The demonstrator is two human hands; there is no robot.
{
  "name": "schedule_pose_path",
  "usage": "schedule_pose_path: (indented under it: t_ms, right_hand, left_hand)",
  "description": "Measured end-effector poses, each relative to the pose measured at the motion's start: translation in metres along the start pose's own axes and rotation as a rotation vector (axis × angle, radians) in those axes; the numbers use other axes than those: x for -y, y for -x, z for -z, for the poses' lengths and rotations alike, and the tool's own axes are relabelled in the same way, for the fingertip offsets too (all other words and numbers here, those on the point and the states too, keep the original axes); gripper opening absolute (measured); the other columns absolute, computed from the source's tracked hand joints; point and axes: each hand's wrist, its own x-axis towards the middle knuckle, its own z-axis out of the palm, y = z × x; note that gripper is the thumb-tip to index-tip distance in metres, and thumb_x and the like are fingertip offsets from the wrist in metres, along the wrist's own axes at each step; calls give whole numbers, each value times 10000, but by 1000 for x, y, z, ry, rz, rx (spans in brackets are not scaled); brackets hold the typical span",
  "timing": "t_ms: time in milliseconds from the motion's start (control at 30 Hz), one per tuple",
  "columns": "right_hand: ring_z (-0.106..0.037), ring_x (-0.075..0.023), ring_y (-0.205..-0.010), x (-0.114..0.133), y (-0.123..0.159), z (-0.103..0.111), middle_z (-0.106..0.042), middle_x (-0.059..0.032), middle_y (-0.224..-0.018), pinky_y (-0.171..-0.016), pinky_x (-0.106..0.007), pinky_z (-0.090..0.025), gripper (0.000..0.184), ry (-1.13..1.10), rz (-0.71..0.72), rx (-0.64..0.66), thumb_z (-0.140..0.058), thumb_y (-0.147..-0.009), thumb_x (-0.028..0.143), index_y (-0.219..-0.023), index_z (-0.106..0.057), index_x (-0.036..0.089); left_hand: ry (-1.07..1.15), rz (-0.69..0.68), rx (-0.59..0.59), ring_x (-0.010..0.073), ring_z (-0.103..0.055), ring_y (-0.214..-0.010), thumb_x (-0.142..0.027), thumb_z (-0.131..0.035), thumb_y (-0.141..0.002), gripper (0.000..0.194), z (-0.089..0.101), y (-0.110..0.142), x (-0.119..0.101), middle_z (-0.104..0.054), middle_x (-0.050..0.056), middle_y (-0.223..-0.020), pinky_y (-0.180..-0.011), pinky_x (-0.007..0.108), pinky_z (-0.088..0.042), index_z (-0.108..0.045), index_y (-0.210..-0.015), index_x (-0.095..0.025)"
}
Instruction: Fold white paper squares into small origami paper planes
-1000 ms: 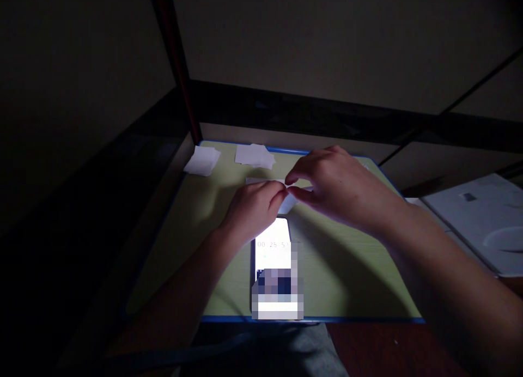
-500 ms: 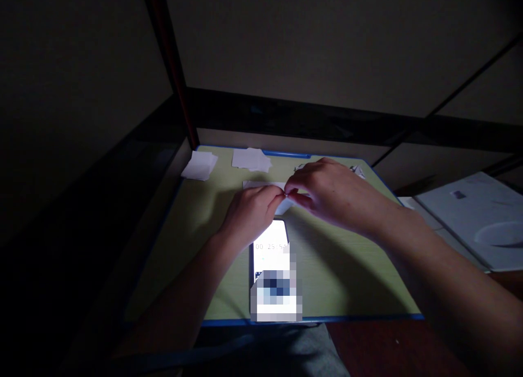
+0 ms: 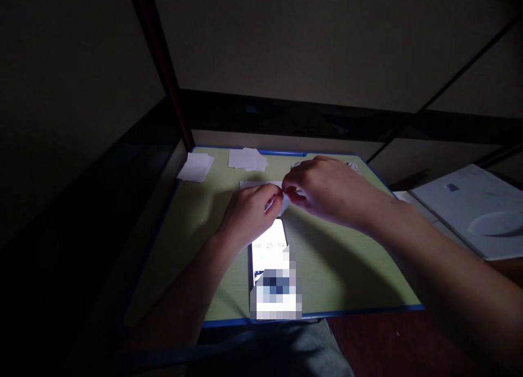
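Note:
Over the middle of the table, my left hand (image 3: 255,208) and my right hand (image 3: 316,186) meet fingertip to fingertip. Both are closed in a pinch on a piece of white paper (image 3: 284,205), mostly hidden by my fingers; one part shows beneath them and a pale edge behind my left hand. Just below lies a lit phone (image 3: 268,251) showing a running timer, its lower part blurred out.
The light-green table (image 3: 335,268) has a blue rim. Along its far side lie a left paper stack (image 3: 195,167), a middle paper stack (image 3: 247,159) and crumpled-looking paper (image 3: 352,166) partly behind my right hand. A flat white box (image 3: 469,208) stands to the right.
My hands stay together at the paper, with the right fingers drawn in slightly closer. A gap has opened between my left thumb and forefinger. The view has shifted a little, and the timer has advanced.

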Motion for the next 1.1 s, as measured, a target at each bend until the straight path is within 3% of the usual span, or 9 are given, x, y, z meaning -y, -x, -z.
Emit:
schedule_pose_path:
  t_ms: [333,667,933,1100]
  right_hand:
    - [-612,-184,-681,-1,0,-1,-720,-82,-767,-602,-313,-340,194,-7,5,-29,-537,-864,153,-843,-729,174]
    - [-633,-192,-702,-3,7,4,-731,-75,-778,-606,-304,-362,181,-25,-1,37,-552,-868,159,-856,-730,182]
    - [-624,-190,-662,-8,18,9,-726,-65,-756,-590,-312,-352,205,36,14,77,-531,-868,162,-803,-722,197]
    - [-583,-185,-623,-33,28,5,-715,-62,-740,-577,-324,-333,99,133,2,39,-626,-794,178,-756,-710,212]
  left_hand:
    - [59,11,-48,110,-592,-631,-161,-550,-891,124,0,0,0,-674,13,-723,-580,227,-417,-641,-808,-172]
    - [150,-56,-34,119,-601,-700,-137,-529,-898,155,-2,-1,1,-674,21,-757,-647,239,-441,-651,-807,-165]
    - [148,-9,4,114,-626,-675,-194,-564,-890,133,2,0,-3,-710,6,-774,-562,208,-429,-681,-826,-185]
    - [143,19,1,112,-636,-680,-180,-578,-875,124,3,-1,0,-725,9,-788,-565,211,-433,-692,-827,-183]
